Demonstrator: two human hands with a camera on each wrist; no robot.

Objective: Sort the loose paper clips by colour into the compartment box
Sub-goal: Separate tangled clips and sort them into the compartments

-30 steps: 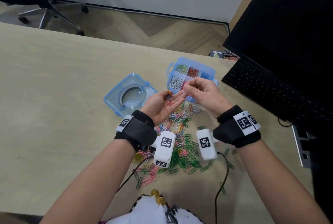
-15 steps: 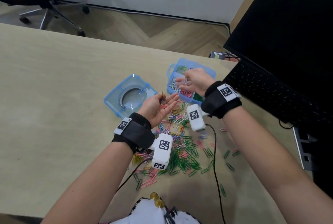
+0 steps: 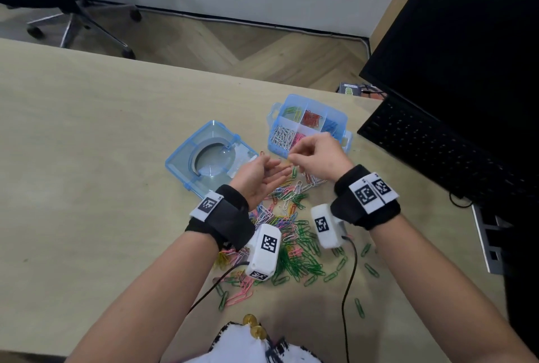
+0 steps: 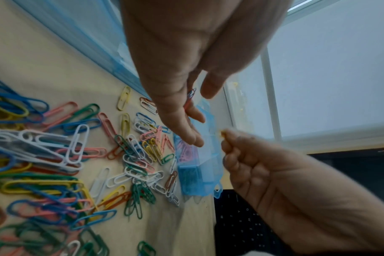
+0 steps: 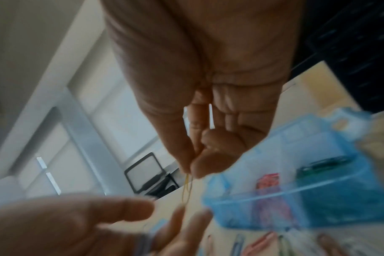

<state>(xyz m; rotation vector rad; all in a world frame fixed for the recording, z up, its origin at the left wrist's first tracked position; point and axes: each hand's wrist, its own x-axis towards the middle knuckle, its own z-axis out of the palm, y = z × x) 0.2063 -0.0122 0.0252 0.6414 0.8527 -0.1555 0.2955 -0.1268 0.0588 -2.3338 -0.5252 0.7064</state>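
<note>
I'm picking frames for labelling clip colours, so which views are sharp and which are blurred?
Head view: sharp and evenly lit; the box compartments and the clip pile read clearly, with wide-angle bending at the edges. Left wrist view: the pile is crisp, but the right hand is smeared. Right wrist view: heavy blur; the yellow clip it pinches is faint, and the left hand is soft.

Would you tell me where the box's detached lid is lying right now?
In the head view, the lid lies flat on the desk, left of the compartment box and just beyond the left hand.
</note>
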